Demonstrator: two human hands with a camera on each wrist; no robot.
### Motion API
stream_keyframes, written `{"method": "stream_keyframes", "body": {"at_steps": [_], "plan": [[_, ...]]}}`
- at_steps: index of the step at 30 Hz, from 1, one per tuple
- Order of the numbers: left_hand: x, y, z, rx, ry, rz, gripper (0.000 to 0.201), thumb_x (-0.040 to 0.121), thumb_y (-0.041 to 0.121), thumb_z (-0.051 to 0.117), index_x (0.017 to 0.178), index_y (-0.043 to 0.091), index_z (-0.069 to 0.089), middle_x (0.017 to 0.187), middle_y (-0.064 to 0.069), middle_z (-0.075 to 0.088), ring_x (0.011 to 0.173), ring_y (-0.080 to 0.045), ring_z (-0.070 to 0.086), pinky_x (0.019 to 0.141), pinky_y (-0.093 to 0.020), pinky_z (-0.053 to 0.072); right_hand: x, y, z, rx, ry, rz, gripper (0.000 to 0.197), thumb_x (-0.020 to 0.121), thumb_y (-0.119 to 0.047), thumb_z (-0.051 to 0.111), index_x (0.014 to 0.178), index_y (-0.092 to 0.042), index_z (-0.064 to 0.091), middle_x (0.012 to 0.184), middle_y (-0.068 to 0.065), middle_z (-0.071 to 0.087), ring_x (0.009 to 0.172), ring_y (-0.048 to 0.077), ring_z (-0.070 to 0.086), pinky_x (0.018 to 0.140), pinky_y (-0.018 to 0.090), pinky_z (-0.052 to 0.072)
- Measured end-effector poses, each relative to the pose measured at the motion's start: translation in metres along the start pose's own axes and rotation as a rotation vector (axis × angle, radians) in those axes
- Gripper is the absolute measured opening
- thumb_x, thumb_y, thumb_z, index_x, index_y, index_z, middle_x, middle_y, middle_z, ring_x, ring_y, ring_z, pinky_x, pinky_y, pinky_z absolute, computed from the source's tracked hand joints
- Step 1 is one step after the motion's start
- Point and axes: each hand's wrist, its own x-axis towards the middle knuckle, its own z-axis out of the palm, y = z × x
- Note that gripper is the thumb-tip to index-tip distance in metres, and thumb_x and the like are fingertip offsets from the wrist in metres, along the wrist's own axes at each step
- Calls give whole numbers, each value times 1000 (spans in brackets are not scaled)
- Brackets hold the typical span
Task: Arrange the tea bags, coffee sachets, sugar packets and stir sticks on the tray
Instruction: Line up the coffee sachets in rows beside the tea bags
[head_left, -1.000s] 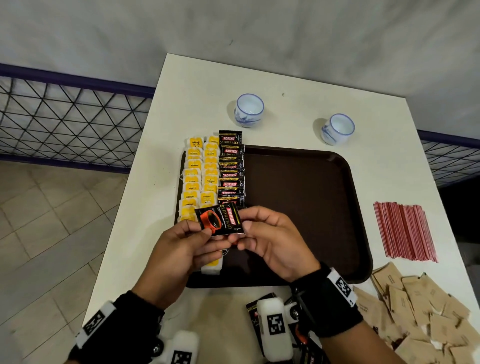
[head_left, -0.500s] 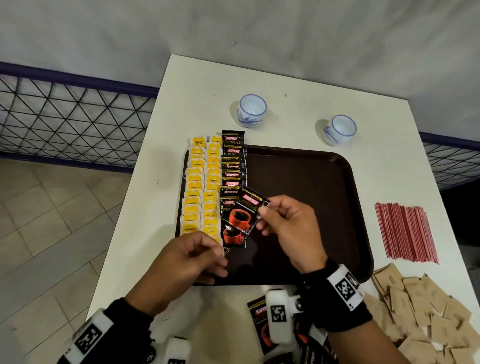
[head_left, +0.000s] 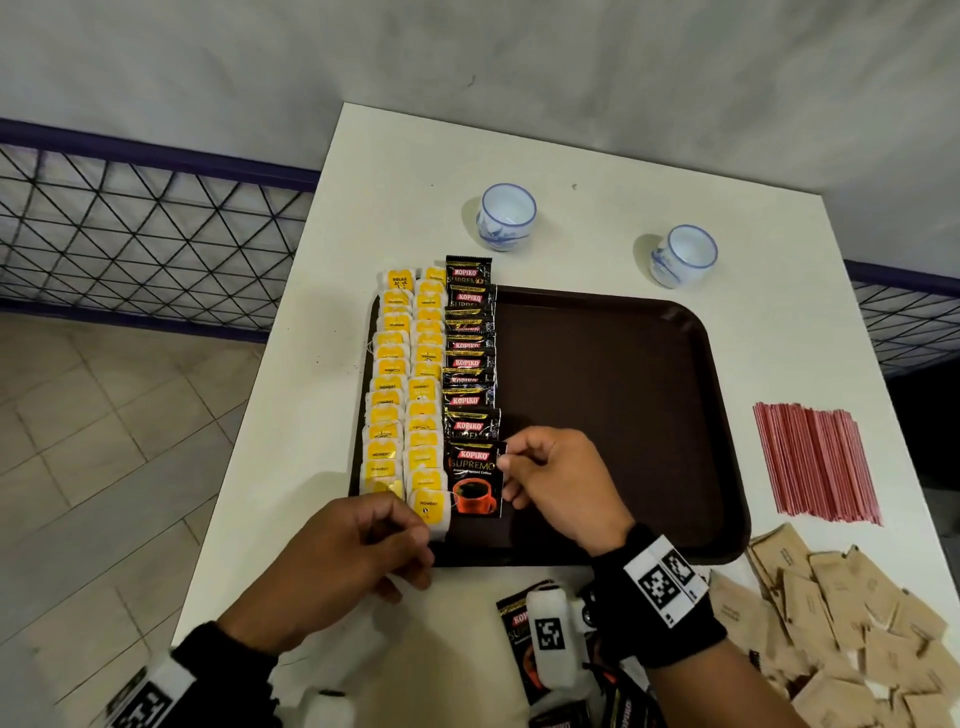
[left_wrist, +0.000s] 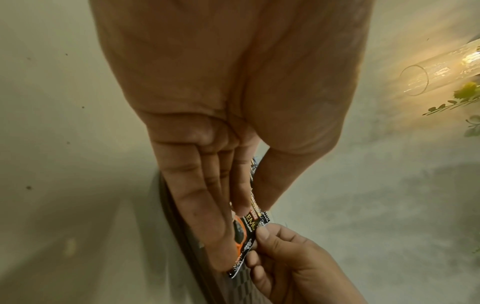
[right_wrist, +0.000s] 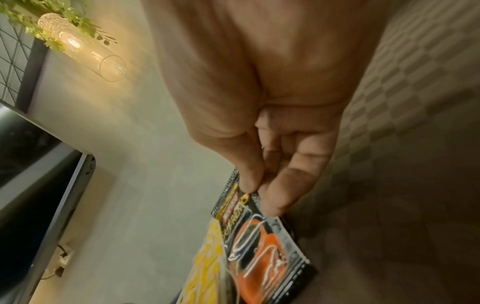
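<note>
A brown tray (head_left: 597, 415) holds two columns of yellow tea bags (head_left: 400, 384) along its left side and one column of black coffee sachets (head_left: 470, 358) beside them. My right hand (head_left: 506, 462) pinches the right edge of the nearest coffee sachet (head_left: 475, 486), which lies at the near end of that column. The right wrist view shows thumb and forefinger of the right hand (right_wrist: 257, 191) on this sachet (right_wrist: 259, 246). My left hand (head_left: 415, 535) rests at the tray's near left corner, fingers by the last tea bag, holding nothing.
Red stir sticks (head_left: 815, 462) lie in a bundle right of the tray. Brown sugar packets (head_left: 841, 623) are heaped at the near right. Loose coffee sachets (head_left: 517, 623) lie under my right wrist. Two white cups (head_left: 506, 215) (head_left: 683, 254) stand behind the tray.
Both hands held the sachet above the tray. The left hand let go and drew back to the near left corner. The right hand brought the sachet down onto the column's near end.
</note>
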Motion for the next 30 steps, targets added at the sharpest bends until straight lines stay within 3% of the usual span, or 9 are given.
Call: {"method": "stream_keyframes", "body": {"at_steps": [8, 14, 24, 27, 30], "plan": [[2, 1, 0, 10, 6, 4, 11, 97, 10, 63, 95, 0, 67, 88, -12, 78, 79, -28, 77, 63, -34, 56, 1, -2, 7, 38, 58, 42, 12, 92, -5, 68, 82, -11, 65, 63, 3, 67, 55, 22, 69, 51, 30, 55], [3, 1, -1, 31, 0, 4, 12, 97, 12, 64, 95, 1, 68, 89, -11, 78, 80, -26, 77, 63, -33, 57, 1, -1, 9, 23, 78, 52, 9, 92, -10, 68, 84, -11, 65, 64, 6, 68, 58, 29, 71, 56, 35, 58], [2, 0, 0, 39, -14, 32, 13, 96, 14, 65, 94, 1, 67, 89, -11, 78, 80, -27, 77, 65, -36, 56, -3, -7, 5, 34, 89, 60, 8, 92, -10, 69, 86, -7, 65, 69, 10, 69, 60, 30, 73, 62, 43, 62], [1, 1, 6, 114, -43, 84, 10, 95, 17, 67, 92, 8, 70, 87, -9, 77, 79, -23, 76, 67, -40, 57, -14, -7, -6, 35, 115, 71, 8, 92, -10, 69, 86, -6, 65, 71, 11, 69, 59, 28, 72, 60, 41, 61], [-1, 3, 20, 289, -88, 178, 4, 93, 24, 71, 91, 23, 73, 85, 1, 76, 80, -15, 73, 71, -33, 60, -37, -1, -27, 9, 146, 87, 7, 91, -11, 70, 86, -8, 67, 75, 14, 69, 60, 25, 72, 55, 35, 58]]}}
